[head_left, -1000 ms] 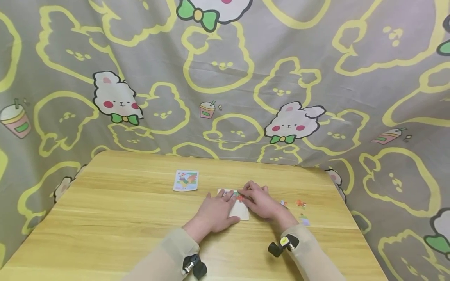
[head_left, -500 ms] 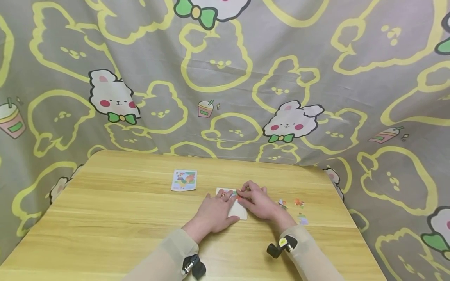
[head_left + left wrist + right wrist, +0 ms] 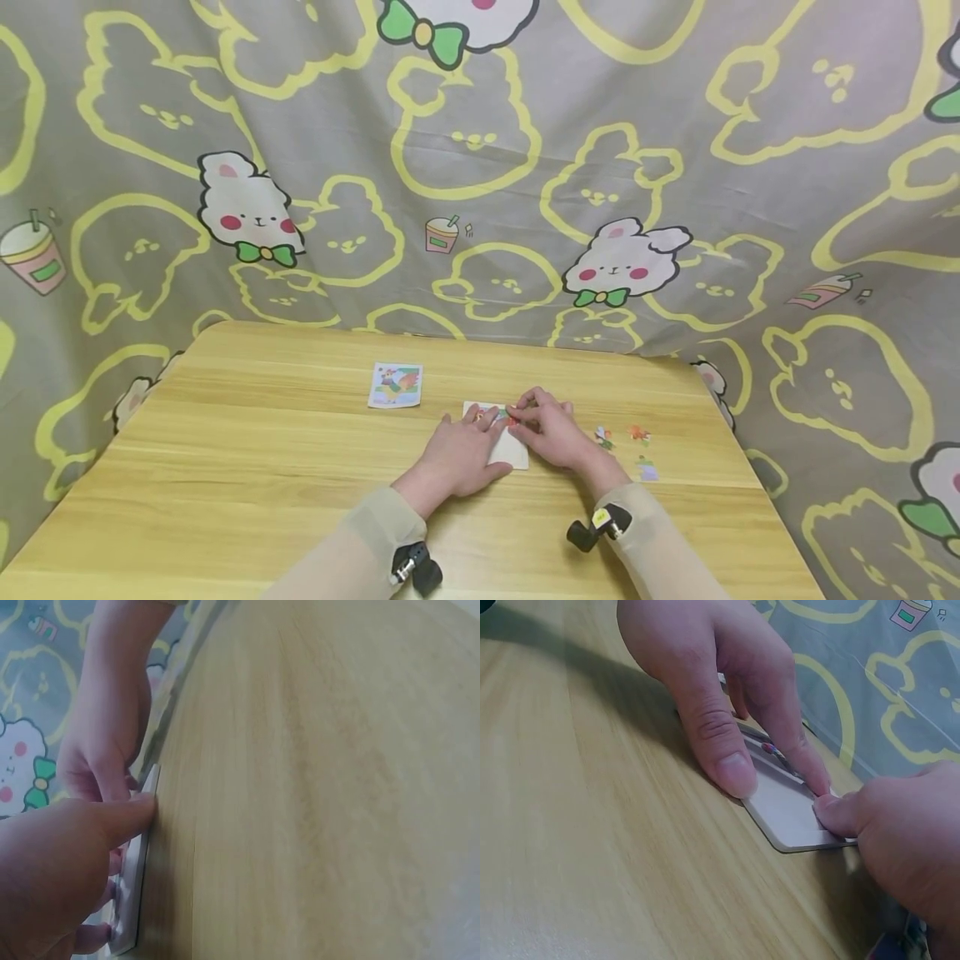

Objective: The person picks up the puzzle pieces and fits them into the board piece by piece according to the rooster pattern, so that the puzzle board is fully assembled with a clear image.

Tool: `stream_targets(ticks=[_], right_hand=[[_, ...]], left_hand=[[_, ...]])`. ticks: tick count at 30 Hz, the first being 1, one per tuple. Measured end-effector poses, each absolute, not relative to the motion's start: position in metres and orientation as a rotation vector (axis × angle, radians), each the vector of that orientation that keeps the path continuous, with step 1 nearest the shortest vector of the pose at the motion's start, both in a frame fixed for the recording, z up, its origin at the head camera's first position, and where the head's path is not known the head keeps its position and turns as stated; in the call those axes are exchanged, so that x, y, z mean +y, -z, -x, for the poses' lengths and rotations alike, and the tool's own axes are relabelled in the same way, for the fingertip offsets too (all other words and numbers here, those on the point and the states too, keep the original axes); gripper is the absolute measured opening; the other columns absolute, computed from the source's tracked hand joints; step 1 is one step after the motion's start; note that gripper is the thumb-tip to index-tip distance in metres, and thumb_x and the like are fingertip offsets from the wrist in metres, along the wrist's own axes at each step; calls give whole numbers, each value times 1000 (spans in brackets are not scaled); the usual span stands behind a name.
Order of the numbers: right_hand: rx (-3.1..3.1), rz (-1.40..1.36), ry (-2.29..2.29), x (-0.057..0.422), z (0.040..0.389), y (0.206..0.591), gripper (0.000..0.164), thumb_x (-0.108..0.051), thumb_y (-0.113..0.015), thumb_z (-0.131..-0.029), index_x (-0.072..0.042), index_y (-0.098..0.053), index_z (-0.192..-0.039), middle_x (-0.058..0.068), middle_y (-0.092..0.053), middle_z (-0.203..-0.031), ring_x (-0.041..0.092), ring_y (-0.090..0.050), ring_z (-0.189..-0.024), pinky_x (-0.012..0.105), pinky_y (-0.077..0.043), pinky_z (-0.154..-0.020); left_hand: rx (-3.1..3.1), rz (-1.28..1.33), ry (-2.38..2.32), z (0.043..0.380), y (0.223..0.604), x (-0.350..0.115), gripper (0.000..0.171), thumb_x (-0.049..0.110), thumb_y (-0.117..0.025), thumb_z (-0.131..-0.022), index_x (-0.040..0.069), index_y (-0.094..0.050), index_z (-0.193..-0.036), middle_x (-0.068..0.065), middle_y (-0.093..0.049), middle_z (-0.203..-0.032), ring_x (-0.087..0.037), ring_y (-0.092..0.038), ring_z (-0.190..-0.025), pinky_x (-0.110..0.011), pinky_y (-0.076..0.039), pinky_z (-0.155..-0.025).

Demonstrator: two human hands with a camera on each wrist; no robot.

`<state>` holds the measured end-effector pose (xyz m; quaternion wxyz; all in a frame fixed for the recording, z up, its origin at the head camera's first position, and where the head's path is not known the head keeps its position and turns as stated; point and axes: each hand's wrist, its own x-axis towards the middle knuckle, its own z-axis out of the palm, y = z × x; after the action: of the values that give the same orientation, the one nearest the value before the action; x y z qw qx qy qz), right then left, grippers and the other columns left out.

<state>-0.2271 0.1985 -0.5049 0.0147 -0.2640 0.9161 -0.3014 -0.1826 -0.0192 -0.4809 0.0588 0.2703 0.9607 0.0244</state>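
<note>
A small white puzzle board (image 3: 510,450) lies on the table, with colourful pieces along its far part, mostly covered by fingers. My left hand (image 3: 459,454) rests across it, fingers spread over the far part and thumb at the near edge. In the left wrist view this thumb (image 3: 131,820) touches the board's rim. At the board's far right, my right hand (image 3: 551,427) pinches an orange-red puzzle piece (image 3: 513,420) between thumb and index finger, against the board. The right wrist view shows the right thumb (image 3: 840,814) meeting a left fingertip; the piece is hidden there.
Three loose puzzle pieces lie right of the right hand: a multicoloured piece (image 3: 603,437), an orange piece (image 3: 639,432) and a green and lilac piece (image 3: 647,469). A picture card (image 3: 395,385) with a rooster lies at the back left. A patterned curtain (image 3: 495,275) hangs behind the table.
My right fingers have shifted slightly at the board's far right corner, and less of the orange-red piece shows than a second ago. The left hand stays in place.
</note>
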Motion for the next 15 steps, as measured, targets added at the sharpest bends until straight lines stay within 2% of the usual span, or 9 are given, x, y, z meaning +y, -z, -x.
stream_targets(ticks=[6, 15], right_hand=[[2856, 822, 934, 198, 226, 505, 40, -21, -76, -101, -4, -71, -136, -3, -56, -124, 16, -52, -104, 47, -27, -90], [2865, 785, 901, 200, 226, 508, 42, -26, -73, -103, -8, -68, -140, -4, -55, -126, 17, -54, -110, 45, -26, -92]], left_hand=[[2905, -815, -145, 183, 483, -30, 79, 67, -52, -103, 19, -43, -164, -5, -32, -171, -33, -33, -155, -63, -40, -113], [2934, -795, -228, 187, 489, -60, 80, 66, -49, -105, 13, -42, -164, -4, -34, -170, -33, -33, -155, -64, -35, -116]])
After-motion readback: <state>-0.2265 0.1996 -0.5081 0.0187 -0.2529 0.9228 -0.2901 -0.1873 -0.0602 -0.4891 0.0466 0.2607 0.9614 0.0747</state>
